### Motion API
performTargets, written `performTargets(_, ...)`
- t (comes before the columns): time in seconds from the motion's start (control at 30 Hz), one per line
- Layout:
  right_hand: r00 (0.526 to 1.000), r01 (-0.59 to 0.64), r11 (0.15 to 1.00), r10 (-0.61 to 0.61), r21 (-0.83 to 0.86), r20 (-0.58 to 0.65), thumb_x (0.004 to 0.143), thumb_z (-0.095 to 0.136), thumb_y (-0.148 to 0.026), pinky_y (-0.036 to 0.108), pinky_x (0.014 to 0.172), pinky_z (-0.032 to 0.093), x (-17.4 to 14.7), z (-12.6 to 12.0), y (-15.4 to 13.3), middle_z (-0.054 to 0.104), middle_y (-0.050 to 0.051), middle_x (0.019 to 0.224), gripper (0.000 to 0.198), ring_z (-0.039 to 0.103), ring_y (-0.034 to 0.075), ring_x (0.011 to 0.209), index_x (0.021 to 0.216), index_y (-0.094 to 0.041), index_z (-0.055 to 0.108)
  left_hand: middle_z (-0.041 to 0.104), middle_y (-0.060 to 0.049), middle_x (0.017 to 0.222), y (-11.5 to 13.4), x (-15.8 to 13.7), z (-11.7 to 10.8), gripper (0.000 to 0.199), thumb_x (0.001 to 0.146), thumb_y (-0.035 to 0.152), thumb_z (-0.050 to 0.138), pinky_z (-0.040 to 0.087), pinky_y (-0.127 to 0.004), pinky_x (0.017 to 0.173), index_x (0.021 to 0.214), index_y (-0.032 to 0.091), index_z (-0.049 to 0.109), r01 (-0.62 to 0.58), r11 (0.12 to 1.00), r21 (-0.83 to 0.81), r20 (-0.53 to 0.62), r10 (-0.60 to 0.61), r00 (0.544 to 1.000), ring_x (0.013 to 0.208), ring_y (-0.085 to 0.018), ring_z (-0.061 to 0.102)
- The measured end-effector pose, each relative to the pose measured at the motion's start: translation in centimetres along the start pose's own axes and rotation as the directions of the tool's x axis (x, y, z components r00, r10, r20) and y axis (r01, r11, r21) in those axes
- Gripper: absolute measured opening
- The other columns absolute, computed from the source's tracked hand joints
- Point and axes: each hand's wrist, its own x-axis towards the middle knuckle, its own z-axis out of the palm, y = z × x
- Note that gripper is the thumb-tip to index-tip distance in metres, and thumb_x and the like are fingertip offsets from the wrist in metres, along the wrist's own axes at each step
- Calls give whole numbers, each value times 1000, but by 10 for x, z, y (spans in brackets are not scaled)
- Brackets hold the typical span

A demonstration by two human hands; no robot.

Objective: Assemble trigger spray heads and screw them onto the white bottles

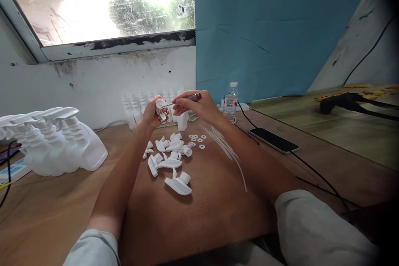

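Note:
My left hand (152, 114) is closed around a white trigger sprayer head (161, 104), its round cap opening turned toward me. In my right hand (195, 104) is a screwdriver-like tool with a brown handle (195, 97) and a thin metal shaft (168, 104). The shaft points left and its end meets the sprayer head at the opening; the exact tip is too small to make out. Below my hands lies a loose pile of white sprayer heads (174, 145), with one sprayer head (179, 183) closer to me. Small white washers (202, 146) lie to the right of the pile.
Thin white tubes (222, 143) lie beneath my right forearm. White bottles (132, 110) line the wall, and large white ribbed pieces (62, 141) stand at left. A water bottle (230, 102) and a cabled phone (274, 139) are at right, near black cables (318, 177).

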Motion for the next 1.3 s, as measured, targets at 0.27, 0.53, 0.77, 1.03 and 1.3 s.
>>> performTargets(0.27,988,151,988,-151,-13,-11,80,69,-42,32,77,60,-4,9,11,72,4,83,27,69,16,78,89,-17,73,44,2,41,7,-2,1,12,69,17,50,23,-16,29,58,16,44,56,978,-199,78,-41,996,31,-8,40)
performTargets(0.53,953,291,942,-301,-167,-34,85,63,-35,32,79,56,-9,12,13,71,4,87,18,68,16,78,88,-20,73,45,2,43,6,-3,5,15,73,16,48,21,-14,30,59,16,41,173,921,-348,149,-128,981,32,-6,42)
performTargets(0.77,928,341,862,-372,-374,-11,86,61,-35,32,79,53,-7,6,13,71,5,91,18,66,17,81,88,-23,73,46,2,44,5,-4,6,19,76,19,49,22,-15,32,59,17,41,142,940,-310,133,-105,986,34,-7,43)
performTargets(1.03,949,273,938,-299,-215,-101,85,62,-37,30,68,56,-9,1,9,69,4,80,20,66,15,70,86,-19,71,45,2,43,6,-5,8,23,79,21,49,23,-15,32,58,17,40,107,960,-258,95,-85,992,34,-7,44)
performTargets(1.3,960,250,965,-258,-84,-104,82,66,-37,30,65,56,-7,0,9,68,3,75,21,65,14,66,83,-16,71,45,2,44,4,-8,11,23,79,22,50,23,-15,32,58,17,41,124,972,-199,126,-100,987,35,-8,45)
